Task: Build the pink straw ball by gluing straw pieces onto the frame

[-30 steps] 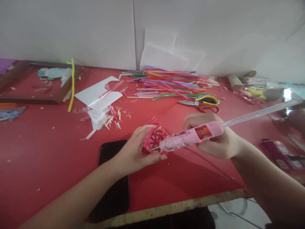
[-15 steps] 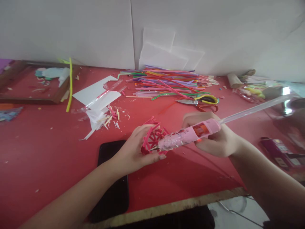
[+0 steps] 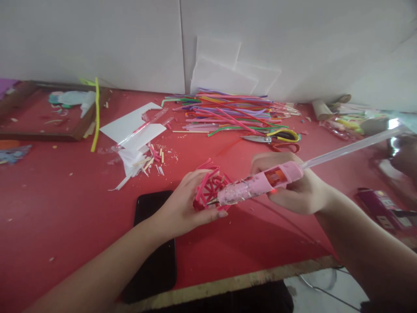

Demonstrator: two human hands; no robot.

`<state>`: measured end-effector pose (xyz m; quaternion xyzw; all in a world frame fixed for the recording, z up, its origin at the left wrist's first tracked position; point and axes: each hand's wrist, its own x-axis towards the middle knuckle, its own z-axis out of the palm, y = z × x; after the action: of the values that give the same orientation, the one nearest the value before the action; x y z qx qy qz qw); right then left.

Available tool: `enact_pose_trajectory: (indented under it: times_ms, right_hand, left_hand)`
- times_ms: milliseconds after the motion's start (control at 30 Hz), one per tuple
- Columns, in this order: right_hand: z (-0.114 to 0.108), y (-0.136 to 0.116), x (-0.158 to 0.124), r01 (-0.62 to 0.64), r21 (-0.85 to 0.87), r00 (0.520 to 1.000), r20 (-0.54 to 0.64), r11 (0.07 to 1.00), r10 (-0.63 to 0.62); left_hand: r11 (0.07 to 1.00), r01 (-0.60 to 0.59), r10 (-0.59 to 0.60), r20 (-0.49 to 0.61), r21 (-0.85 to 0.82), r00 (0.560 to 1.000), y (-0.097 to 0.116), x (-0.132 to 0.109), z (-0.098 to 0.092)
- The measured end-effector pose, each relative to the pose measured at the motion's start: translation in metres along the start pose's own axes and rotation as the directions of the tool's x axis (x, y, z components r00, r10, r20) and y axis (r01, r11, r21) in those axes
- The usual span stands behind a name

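In the right hand [image 3: 295, 187] a pink glue gun [image 3: 244, 190] is gripped, its tip kept nearly unmoved; work at one spot seems continued. In the left hand [image 3: 184, 198] a red cage [image 3: 207, 188] of crossing strips is clasped, over the near middle of the table [image 3: 234, 248], right of a phone [image 3: 156, 269].

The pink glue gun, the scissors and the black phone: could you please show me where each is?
Pink glue gun [image 3: 256, 186]: head view, middle of its body.
Scissors [image 3: 267, 139]: head view, pivot below the handles' start.
Black phone [image 3: 158, 266]: head view, near part of its face.
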<state>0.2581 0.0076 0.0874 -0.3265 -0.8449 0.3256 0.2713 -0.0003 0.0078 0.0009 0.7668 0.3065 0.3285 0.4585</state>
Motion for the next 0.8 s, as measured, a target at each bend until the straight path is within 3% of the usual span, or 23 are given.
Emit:
enact_pose_trajectory:
  times_ms: [800]
  right_hand:
    - [-0.0016, 0.0024, -0.0012, -0.019, 0.009, 1.0, 0.016, 1.0, 0.018]
  left_hand:
    - [1.0, -0.026, 0.026, -0.026, 0.003, 0.999, -0.0034, -0.0025, -0.0002]
